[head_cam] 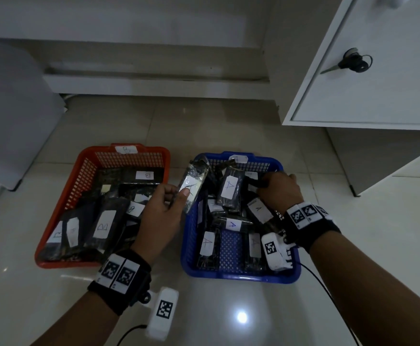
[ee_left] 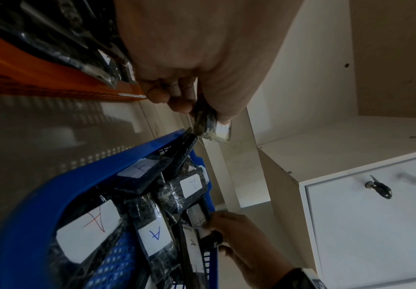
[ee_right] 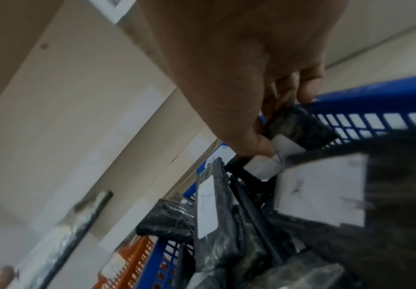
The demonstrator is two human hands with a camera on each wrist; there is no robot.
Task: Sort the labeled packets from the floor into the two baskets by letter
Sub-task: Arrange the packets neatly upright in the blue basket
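An orange basket (head_cam: 84, 156) on the left holds black packets with white B labels (head_cam: 102, 227). To its right, a blue basket (head_cam: 187, 245) holds packets labelled A (head_cam: 229, 186). My left hand (head_cam: 176, 196) pinches one black A packet (head_cam: 194, 182) by its lower end, lifted over the blue basket's left rim. The left wrist view shows that hand (ee_left: 201, 111) with the packet (ee_left: 211, 125) above the blue basket (ee_left: 40, 195). My right hand (head_cam: 276, 186) reaches into the basket's far right corner. In the right wrist view its fingers (ee_right: 281, 121) grip a labelled packet (ee_right: 298, 125) against the wall (ee_right: 375, 91).
A white cabinet (head_cam: 391, 91) with a key (head_cam: 353, 62) in its door overhangs the floor at the right. A white appliance (head_cam: 9, 108) stands at the left. A low white plinth (head_cam: 154, 83) runs along the back. Glossy tile floor (head_cam: 229, 310) lies before the baskets.
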